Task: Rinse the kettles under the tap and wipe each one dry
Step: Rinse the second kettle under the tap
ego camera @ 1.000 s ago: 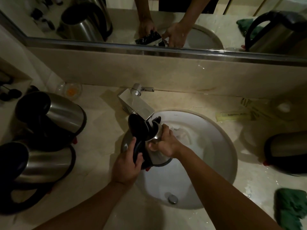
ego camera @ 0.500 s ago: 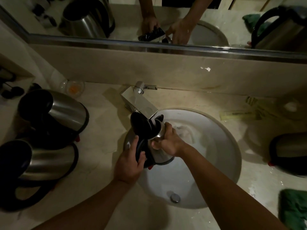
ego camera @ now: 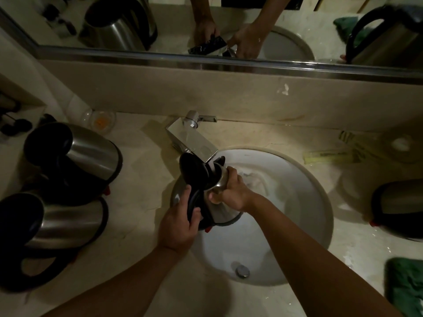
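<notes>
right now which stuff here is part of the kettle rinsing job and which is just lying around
Job:
- kettle, held by left hand and right hand
- tap
- sink
- two kettles at left
- kettle at right
- green cloth

Lying about:
- glass dish
- yellow packets

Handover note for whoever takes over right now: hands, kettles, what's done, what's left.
Left hand grips the black handle of the kettle in the sink; right hand grips its steel body near the rim. It is tilted, lid open, mouth under the tap, over the basin.
Two kettles lie on the counter to the left, one kettle to the right. Green cloth at the counter's front right.
Done: this kettle is at the tap; rinse seems under way.
Left: finish the rinse, wipe it dry. Whether the other three are cleaned cannot be told.
</notes>
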Tool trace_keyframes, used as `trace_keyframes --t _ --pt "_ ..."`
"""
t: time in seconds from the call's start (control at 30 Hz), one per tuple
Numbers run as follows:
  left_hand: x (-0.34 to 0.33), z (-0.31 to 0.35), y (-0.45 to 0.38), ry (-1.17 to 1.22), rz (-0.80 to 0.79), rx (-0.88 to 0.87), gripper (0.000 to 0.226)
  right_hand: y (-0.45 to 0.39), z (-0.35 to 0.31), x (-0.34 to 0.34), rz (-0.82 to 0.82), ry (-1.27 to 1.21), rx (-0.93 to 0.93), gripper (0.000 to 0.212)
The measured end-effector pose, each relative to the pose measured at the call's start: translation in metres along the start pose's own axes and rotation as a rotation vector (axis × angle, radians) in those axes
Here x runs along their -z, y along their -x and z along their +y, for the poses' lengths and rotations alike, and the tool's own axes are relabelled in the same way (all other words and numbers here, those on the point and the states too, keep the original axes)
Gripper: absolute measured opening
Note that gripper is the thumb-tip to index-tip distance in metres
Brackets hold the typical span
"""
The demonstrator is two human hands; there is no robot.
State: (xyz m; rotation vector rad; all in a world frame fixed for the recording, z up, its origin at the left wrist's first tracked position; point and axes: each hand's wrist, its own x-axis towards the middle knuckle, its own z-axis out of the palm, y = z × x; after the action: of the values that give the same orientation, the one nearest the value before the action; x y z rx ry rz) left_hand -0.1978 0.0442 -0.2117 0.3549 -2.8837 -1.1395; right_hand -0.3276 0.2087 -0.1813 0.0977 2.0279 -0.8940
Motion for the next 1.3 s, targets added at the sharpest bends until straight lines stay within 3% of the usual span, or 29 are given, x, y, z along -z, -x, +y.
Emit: trace_keyframes --t 1.3 --pt "0.0001 0.0066 -0.0017 0.004 0.04 0.039 0.067 -0.0035 -0.0047 0.0098 -0.058 0.005 0.024 0.111"
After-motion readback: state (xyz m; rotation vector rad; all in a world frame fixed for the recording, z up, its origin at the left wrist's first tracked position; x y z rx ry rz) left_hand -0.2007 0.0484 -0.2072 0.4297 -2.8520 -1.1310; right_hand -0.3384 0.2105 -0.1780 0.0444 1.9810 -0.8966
